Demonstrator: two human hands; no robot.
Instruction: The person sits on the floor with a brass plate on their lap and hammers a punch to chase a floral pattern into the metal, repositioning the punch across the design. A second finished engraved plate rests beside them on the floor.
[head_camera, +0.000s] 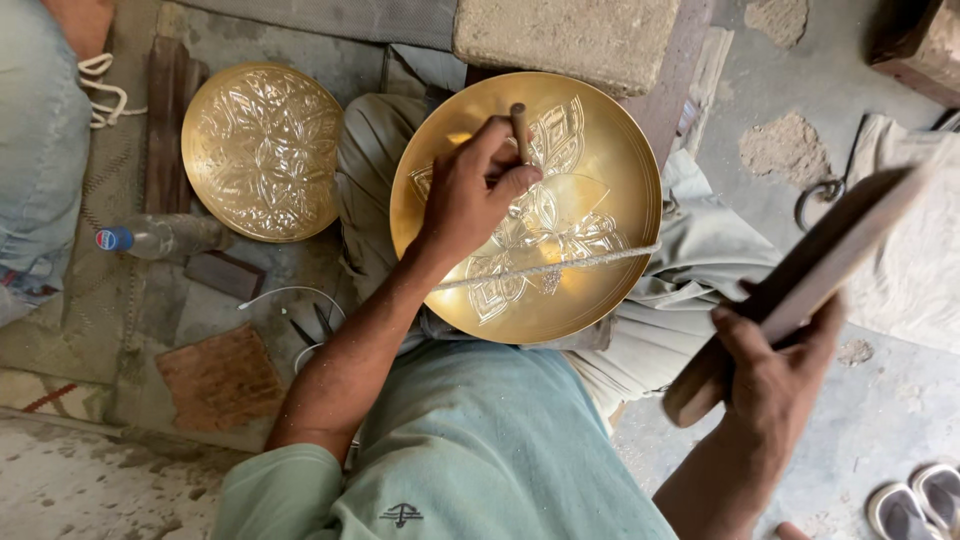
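Mid-engraving, a left hand (478, 190) grips a chisel (520, 130) against the brass plate (610, 160) resting on the lap, while the right hand (775, 375) clasps a raised wooden mallet (810, 270), poised for a square strike.

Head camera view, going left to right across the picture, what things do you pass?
Plastic bottle → finished engraved brass plate → left hand holding a chisel on the half-engraved brass plate → right hand gripping a wooden mallet → sandals.
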